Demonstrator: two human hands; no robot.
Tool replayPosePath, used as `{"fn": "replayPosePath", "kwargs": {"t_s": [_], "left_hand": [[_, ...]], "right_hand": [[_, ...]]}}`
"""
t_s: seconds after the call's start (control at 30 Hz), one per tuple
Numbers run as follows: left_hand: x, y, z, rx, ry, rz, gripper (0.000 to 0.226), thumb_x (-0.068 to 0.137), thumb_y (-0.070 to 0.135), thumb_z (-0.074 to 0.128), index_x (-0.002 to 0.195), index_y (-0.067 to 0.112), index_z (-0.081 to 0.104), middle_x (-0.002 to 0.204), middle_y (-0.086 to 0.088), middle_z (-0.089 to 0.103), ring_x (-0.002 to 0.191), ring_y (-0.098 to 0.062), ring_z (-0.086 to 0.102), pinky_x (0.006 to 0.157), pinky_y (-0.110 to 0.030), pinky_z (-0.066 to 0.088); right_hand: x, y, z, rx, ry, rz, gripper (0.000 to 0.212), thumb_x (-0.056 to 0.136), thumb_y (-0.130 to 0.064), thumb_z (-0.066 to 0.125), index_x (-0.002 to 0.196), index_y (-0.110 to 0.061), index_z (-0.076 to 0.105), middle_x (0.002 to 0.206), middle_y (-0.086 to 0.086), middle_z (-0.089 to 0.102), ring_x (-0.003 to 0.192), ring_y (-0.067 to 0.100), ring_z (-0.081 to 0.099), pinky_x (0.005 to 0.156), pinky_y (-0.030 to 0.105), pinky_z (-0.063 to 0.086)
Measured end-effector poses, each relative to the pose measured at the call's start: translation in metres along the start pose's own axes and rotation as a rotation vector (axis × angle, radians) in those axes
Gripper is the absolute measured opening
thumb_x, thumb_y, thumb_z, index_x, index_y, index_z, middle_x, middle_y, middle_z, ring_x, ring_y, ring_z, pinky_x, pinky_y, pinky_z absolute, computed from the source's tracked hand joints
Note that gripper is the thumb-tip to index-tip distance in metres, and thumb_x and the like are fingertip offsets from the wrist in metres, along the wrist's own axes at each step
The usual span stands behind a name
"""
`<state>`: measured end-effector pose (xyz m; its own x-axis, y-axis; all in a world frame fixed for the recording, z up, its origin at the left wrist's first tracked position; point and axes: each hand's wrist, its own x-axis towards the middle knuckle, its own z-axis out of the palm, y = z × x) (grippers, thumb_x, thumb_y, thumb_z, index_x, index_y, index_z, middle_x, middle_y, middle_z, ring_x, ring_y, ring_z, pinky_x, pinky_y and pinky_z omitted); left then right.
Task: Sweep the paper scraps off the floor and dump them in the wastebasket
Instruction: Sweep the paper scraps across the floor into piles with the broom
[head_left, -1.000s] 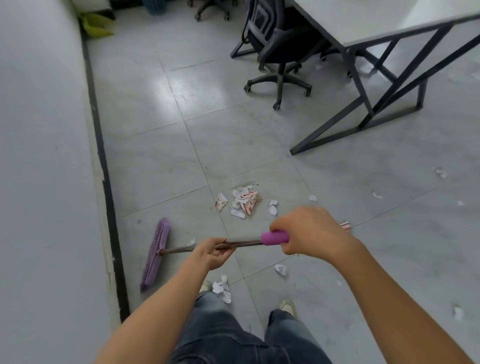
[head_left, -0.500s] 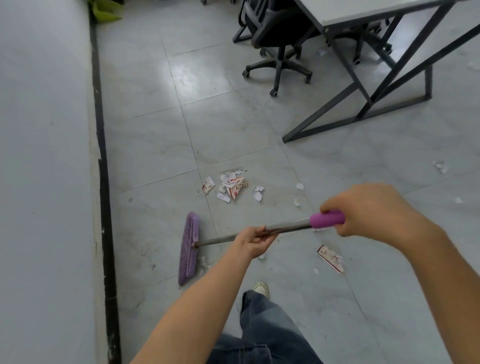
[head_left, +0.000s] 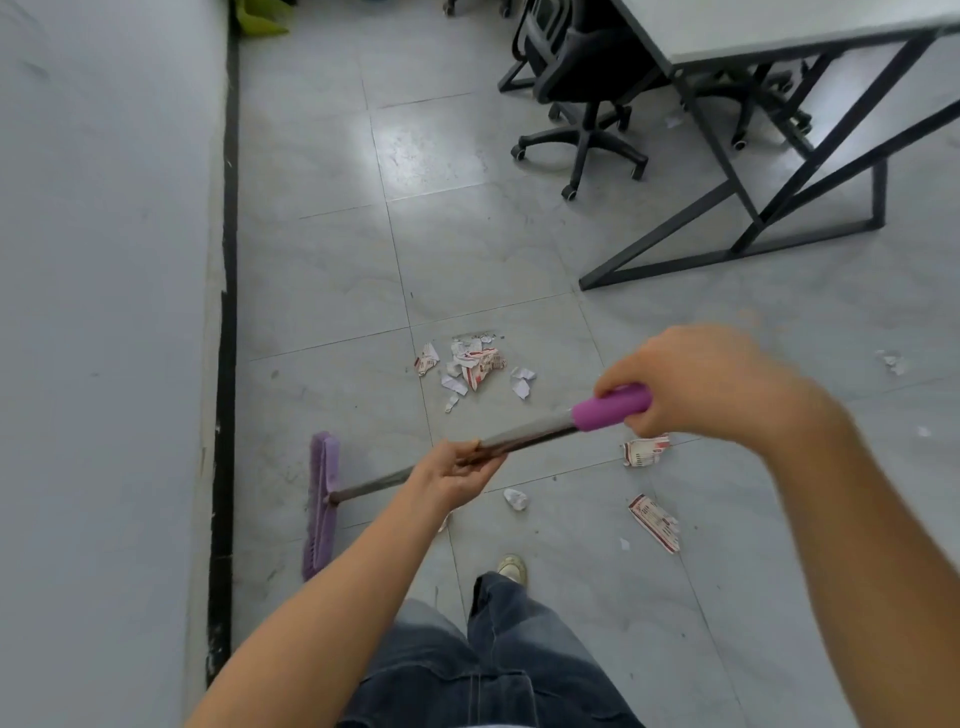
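My dark blue denim jeans (head_left: 498, 665) fill the bottom edge, with the toe of one pale canvas shoe (head_left: 511, 566) on the grey tiled floor (head_left: 519, 249) just ahead of them. Near that foot lie loose torn paper scraps: a red-and-white printed strip (head_left: 653, 522), a small crumpled white ball (head_left: 516, 499), and a folded printed piece (head_left: 644, 451) just under the handle. My left hand (head_left: 454, 470) is wrapped around the middle of the long metal-handled broom (head_left: 530, 436), fingers curled under the shaft, and my right hand (head_left: 696, 384) is clenched over its purple rubber end grip (head_left: 613, 408). The purple bristle head (head_left: 322, 504) rests on the floor off to my left, near the black skirting strip (head_left: 227, 364) at the foot of the pale wall. Beyond the handle sits the gathered pile of torn scraps (head_left: 475, 364). Farther off stand a black wheeled office chair (head_left: 587, 93) and a white-topped desk with a black metal frame (head_left: 779, 31).
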<state>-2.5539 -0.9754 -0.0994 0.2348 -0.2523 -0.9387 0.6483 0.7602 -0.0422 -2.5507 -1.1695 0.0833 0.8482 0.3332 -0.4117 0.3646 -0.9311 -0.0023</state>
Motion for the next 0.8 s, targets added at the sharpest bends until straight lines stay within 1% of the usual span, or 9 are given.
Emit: {"fn": "replayPosePath", "kwargs": {"t_s": [0.1, 0.23, 0.33, 0.43, 0.5, 0.57, 0.67, 0.73, 0.8], "left_hand": [[0.016, 0.001, -0.021, -0.032, 0.020, 0.010, 0.021, 0.100, 0.000, 0.033, 0.089, -0.013, 0.045, 0.145, -0.021, 0.039, 0.135, -0.032, 0.039, 0.114, -0.037, 0.026], [0.023, -0.010, -0.003, -0.066, -0.046, 0.001, 0.024, 0.101, 0.001, 0.033, 0.087, -0.015, 0.046, 0.143, -0.022, 0.040, 0.137, -0.031, 0.037, 0.116, -0.035, 0.021], [0.022, -0.014, 0.026, -0.078, -0.143, -0.020, 0.027, 0.101, 0.002, 0.033, 0.084, -0.014, 0.047, 0.109, -0.033, 0.054, 0.135, -0.031, 0.039, 0.118, -0.033, 0.019], [0.019, -0.009, 0.052, -0.078, -0.263, 0.016, 0.032, 0.102, 0.004, 0.033, 0.078, -0.011, 0.050, 0.067, -0.031, 0.062, 0.090, -0.040, 0.064, 0.105, -0.031, 0.040], [0.012, -0.002, 0.066, -0.087, -0.315, 0.047, 0.032, 0.102, 0.006, 0.033, 0.078, -0.008, 0.050, 0.063, -0.027, 0.063, 0.060, -0.040, 0.064, 0.095, -0.036, 0.047], [0.008, 0.009, 0.075, -0.070, -0.329, 0.043, 0.031, 0.102, 0.006, 0.033, 0.081, -0.009, 0.050, 0.070, -0.026, 0.062, 0.067, -0.037, 0.061, 0.112, -0.031, 0.030], [-0.001, 0.031, 0.084, -0.018, -0.344, 0.024, 0.029, 0.102, 0.005, 0.032, 0.083, -0.009, 0.050, 0.058, -0.030, 0.063, 0.112, -0.033, 0.053, 0.116, -0.030, 0.019], [-0.010, 0.049, 0.089, 0.031, -0.350, 0.012, 0.028, 0.101, 0.004, 0.033, 0.085, -0.010, 0.050, 0.060, -0.031, 0.063, 0.134, -0.028, 0.041, 0.116, -0.031, 0.020], [-0.016, 0.070, 0.094, 0.091, -0.338, 0.004, 0.026, 0.101, 0.003, 0.033, 0.087, -0.011, 0.050, 0.079, -0.030, 0.061, 0.137, -0.026, 0.038, 0.114, -0.031, 0.023]], "right_hand": [[0.014, -0.020, 0.016, -0.042, -0.037, -0.034, 0.034, 0.079, -0.018, 0.054, 0.107, -0.038, 0.059, 0.064, -0.009, 0.040, 0.071, 0.014, 0.043, 0.048, 0.020, 0.022], [0.016, -0.016, -0.007, -0.114, -0.036, -0.004, 0.032, 0.083, -0.017, 0.054, 0.107, -0.036, 0.061, 0.083, -0.006, 0.057, 0.078, 0.018, 0.052, 0.052, 0.022, 0.030], [0.014, -0.008, -0.037, -0.177, 0.005, 0.028, 0.027, 0.087, -0.024, 0.054, 0.109, -0.037, 0.061, 0.089, -0.005, 0.061, 0.083, 0.019, 0.056, 0.064, 0.025, 0.039], [0.013, -0.010, -0.062, -0.257, 0.093, 0.025, 0.028, 0.087, -0.023, 0.054, 0.108, -0.040, 0.061, 0.083, -0.008, 0.058, 0.079, 0.018, 0.055, 0.062, 0.026, 0.040], [0.015, -0.015, -0.076, -0.311, 0.131, 0.019, 0.025, 0.087, -0.022, 0.054, 0.104, -0.039, 0.062, 0.080, -0.008, 0.058, 0.076, 0.018, 0.055, 0.055, 0.022, 0.037], [0.017, -0.021, -0.088, -0.368, 0.166, 0.014, 0.023, 0.087, -0.020, 0.053, 0.100, -0.037, 0.063, 0.068, -0.009, 0.050, 0.063, 0.014, 0.048, 0.048, 0.019, 0.028], [0.022, -0.030, -0.100, -0.427, 0.193, 0.010, 0.022, 0.087, -0.019, 0.053, 0.097, -0.036, 0.063, 0.061, -0.010, 0.042, 0.052, 0.009, 0.035, 0.045, 0.020, 0.021], [0.026, -0.036, -0.106, -0.432, 0.203, 0.009, 0.019, 0.090, -0.022, 0.051, 0.098, -0.035, 0.063, 0.065, -0.009, 0.046, 0.057, 0.013, 0.042, 0.046, 0.020, 0.022], [0.033, -0.040, -0.111, -0.403, 0.214, 0.009, 0.021, 0.090, -0.023, 0.048, 0.101, -0.035, 0.061, 0.077, -0.007, 0.058, 0.071, 0.018, 0.055, 0.049, 0.020, 0.027]]}}
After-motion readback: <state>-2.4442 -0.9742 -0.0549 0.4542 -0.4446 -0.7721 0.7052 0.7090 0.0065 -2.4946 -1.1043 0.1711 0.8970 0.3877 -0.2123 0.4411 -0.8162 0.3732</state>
